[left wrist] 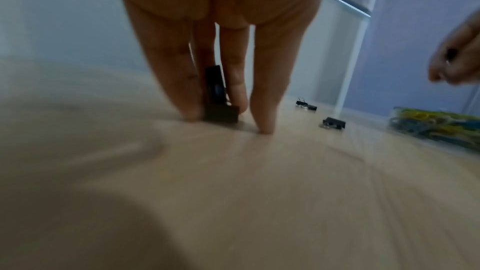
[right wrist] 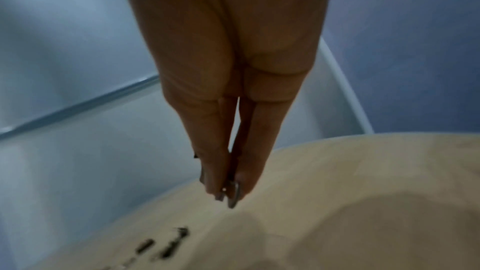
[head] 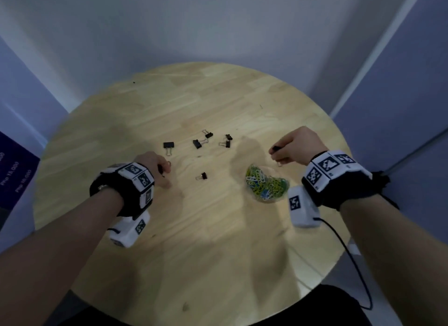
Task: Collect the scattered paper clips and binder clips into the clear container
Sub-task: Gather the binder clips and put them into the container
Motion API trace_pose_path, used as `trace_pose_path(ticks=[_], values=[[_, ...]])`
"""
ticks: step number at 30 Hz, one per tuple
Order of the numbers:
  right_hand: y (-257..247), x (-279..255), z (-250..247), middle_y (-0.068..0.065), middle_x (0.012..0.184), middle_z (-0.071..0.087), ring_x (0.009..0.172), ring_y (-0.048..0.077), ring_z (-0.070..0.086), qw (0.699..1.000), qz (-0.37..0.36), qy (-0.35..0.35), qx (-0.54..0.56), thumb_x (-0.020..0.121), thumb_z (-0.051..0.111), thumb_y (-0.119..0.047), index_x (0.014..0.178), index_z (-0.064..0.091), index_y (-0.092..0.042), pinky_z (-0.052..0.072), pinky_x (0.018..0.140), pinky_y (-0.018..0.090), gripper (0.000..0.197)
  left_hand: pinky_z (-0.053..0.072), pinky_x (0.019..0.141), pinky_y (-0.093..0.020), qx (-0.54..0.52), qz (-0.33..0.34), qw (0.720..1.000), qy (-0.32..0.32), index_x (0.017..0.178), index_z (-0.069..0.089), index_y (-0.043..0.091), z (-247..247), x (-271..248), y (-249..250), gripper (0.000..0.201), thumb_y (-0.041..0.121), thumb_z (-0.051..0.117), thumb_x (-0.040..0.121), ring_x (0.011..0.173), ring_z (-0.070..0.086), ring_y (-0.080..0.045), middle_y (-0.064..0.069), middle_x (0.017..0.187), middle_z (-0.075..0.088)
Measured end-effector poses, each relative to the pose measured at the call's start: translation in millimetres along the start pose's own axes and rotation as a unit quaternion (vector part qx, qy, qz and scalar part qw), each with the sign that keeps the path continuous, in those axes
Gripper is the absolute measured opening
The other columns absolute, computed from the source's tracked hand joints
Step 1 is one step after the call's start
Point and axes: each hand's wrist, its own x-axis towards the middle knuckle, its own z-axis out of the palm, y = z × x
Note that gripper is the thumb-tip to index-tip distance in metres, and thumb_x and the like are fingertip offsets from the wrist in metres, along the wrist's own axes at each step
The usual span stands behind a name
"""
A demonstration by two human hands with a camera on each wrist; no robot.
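Far left, the left hand (head: 155, 166) is down on the round wooden table (head: 169, 253), fingers curled around a black binder clip (left wrist: 221, 108). In the left wrist view that clip sits pinched between the fingers (left wrist: 265, 98), its body touching the tabletop and the fingertips on the wood too.

Moving right, there's a loose bunch of black binder clips lying on the table: the widest one (head: 168, 146) just beyond the left hand, then one (head: 198, 143) near the middle, one (head: 208, 134) a bit further back, and a pair (head: 227, 141) close together. A single small clip (head: 203, 176) lies nearer the person, between the left hand and the container.

Then the clear container (head: 265, 199), pretty full of yellow, green and blue paper clips (head: 266, 186), sitting to the right of centre.

Right hand (head: 294, 147) is up above the table just beyond the container, pinching another binder clip (head: 276, 149). The right wrist view shows its wire handle (right wrist: 233, 195) poking out past the fingertips, but it's blurry.
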Motion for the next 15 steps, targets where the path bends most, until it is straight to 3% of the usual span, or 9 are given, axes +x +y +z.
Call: trace_pose_path(ticks=[2, 8, 10, 13, 15], values=[[13.1, 3.8, -8.0, 0.022, 0.090, 0.072, 0.076, 0.031, 0.069, 0.999, 0.000, 0.000, -0.043, 0.071, 0.076, 0.003, 0.093, 0.073, 0.005, 0.059, 0.078, 0.037, 0.022, 0.036, 0.077, -0.017, 0.003, -0.009, 1.000, 0.004, 0.110, 0.068, 0.014, 0.0, -0.3, 0.6, 0.035, 0.019, 0.075, 0.077, 0.089, 0.050, -0.013, -0.004, 0.121, 0.063], [27.1, 7.2, -7.7, 0.015, 0.088, 0.073, 0.083, 0.025, 0.069, 0.994, -0.038, -0.041, -0.094, 0.068, 0.079, -0.001, 0.091, 0.076, -0.004, 0.058, 0.083, 0.035, 0.024, 0.043, 0.078, -0.019, -0.037, -0.032, 0.999, 0.023, 0.100, 0.072, 0.012, 2.4, -1.5, 15.7, 0.023, 0.015, 0.072, 0.077, 0.095, 0.062, -0.020, -0.006, 0.112, 0.069], [26.3, 6.6, -9.3, 0.009, 0.082, 0.071, 0.079, 0.020, 0.066, 0.992, -0.046, -0.064, -0.101, 0.069, 0.078, -0.003, 0.091, 0.076, -0.009, 0.057, 0.078, 0.030, 0.023, 0.047, 0.067, -0.017, -0.123, -0.028, 0.991, 0.042, 0.091, 0.072, 0.011, -1.5, -4.9, 26.4, 0.013, 0.013, 0.071, 0.078, 0.076, 0.065, -0.014, -0.009, 0.103, 0.072], [28.2, 5.8, -17.1, 0.005, 0.081, 0.068, 0.068, 0.010, 0.060, 0.993, -0.059, -0.047, -0.088, 0.076, 0.073, -0.007, 0.092, 0.075, -0.011, 0.048, 0.061, 0.018, 0.017, 0.045, 0.046, -0.007, -0.256, 0.040, 0.965, 0.036, 0.081, 0.070, 0.013, -7.6, -12.2, 62.3, 0.010, 0.004, 0.069, 0.079, 0.047, 0.059, 0.002, 0.002, 0.070, 0.073], [31.9, 4.4, -24.3, 0.009, 0.083, 0.070, 0.073, 0.015, 0.064, 0.995, -0.068, -0.019, -0.072, 0.080, 0.069, -0.009, 0.092, 0.074, -0.009, 0.045, 0.058, 0.016, 0.013, 0.045, 0.043, -0.002, -0.316, 0.120, 0.941, -0.008, 0.083, 0.066, 0.011, -7.7, -16.4, 98.0, 0.021, -0.009, 0.062, 0.082, 0.038, 0.059, 0.005, 0.011, 0.042, 0.063]])
